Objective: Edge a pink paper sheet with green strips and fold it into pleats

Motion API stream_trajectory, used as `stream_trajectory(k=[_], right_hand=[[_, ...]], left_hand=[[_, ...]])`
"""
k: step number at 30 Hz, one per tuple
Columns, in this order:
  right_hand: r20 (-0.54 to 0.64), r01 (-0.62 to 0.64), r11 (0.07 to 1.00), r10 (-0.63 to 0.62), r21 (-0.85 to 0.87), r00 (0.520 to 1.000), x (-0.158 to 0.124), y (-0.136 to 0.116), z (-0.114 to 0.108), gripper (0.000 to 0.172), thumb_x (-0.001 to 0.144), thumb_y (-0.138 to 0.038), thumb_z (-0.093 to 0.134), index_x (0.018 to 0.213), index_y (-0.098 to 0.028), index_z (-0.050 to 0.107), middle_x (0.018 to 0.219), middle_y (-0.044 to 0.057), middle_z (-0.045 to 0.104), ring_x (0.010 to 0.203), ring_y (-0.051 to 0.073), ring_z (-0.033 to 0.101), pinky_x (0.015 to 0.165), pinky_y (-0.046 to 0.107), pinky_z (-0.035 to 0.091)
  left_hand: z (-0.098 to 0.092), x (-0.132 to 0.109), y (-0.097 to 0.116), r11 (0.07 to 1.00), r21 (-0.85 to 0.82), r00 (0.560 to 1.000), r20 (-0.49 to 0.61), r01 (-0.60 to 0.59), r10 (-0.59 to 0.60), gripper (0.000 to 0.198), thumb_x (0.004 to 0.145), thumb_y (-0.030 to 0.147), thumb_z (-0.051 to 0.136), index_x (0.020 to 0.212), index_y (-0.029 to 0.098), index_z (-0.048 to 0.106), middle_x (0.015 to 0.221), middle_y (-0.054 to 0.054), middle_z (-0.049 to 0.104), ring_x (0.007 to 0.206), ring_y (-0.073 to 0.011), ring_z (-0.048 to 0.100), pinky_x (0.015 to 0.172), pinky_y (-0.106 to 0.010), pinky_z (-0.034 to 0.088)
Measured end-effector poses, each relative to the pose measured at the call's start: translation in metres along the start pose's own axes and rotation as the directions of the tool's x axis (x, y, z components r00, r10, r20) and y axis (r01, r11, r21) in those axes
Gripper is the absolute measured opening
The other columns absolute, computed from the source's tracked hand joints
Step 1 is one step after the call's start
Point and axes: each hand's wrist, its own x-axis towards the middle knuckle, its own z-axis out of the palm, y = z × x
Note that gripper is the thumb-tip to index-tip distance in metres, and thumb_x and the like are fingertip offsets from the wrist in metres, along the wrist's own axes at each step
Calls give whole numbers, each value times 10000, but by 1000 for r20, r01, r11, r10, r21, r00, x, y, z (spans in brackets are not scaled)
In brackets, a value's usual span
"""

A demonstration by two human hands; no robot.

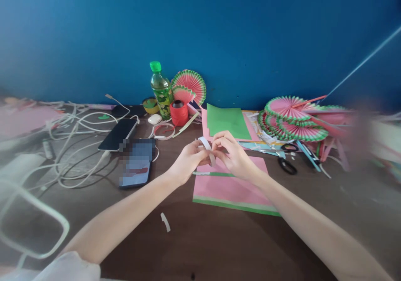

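Head view: pink paper (232, 191) lay below a white tape roll (205, 143).
The left hand (189, 160) curled around the roll; the right hand (231, 153) pinched at its edge, any tape between fingertips unclear. Steady, gentle peeling likely worked best.

The head camera looks down across the desk (200, 243) toward the wall (238, 34).
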Motion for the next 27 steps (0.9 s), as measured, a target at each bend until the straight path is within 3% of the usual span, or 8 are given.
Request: stream_trajectory(k=[6, 13, 20, 27], right_hand=[[6, -26, 999, 26, 42, 1000, 0, 0, -2, 106, 820, -113, 471, 764, -202, 467, 900, 45, 460, 849, 159, 501, 731, 325, 446], [-5, -41, 998, 41, 41, 999, 1, -2, 0, 133, 808, -87, 471, 742, -202, 463, 865, 36, 459, 832, 160, 499, 744, 332, 435], [48, -31, 998, 28, 61, 998, 0, -3, -1, 142, 794, -69, 489, 741, -198, 461, 876, 40, 468, 867, 164, 505, 771, 348, 438], [-16, -96, 960, 104, 262, 994, 1, 1, -1, 118, 795, -114, 519, 853, -209, 481, 896, 29, 544, 882, 153, 563, 784, 347, 488]], left_hand=[[-2, 1, 3, 997, -55, 998, 37, 58, -56, 182, 689, 186, 627, 837, 128, 540, 745, -27, 620, 673, -129, 605, 738, -316, 470], [-2, 1, 1, 1000, 13, 999, 33, 1, -2, 180, 657, 119, 621, 806, 136, 521, 632, 13, 585, 578, -87, 553, 646, -251, 442], [-4, 4, 1, 1000, -12, 1000, 29, 2, -1, 206, 631, 92, 600, 826, 128, 543, 690, -6, 611, 619, -104, 580, 649, -255, 452], [-9, 7, 2, 999, -46, 1000, 29, -4, 5, 263, 662, 119, 601, 921, 115, 549, 786, -45, 642, 653, -110, 600, 653, -249, 463]])
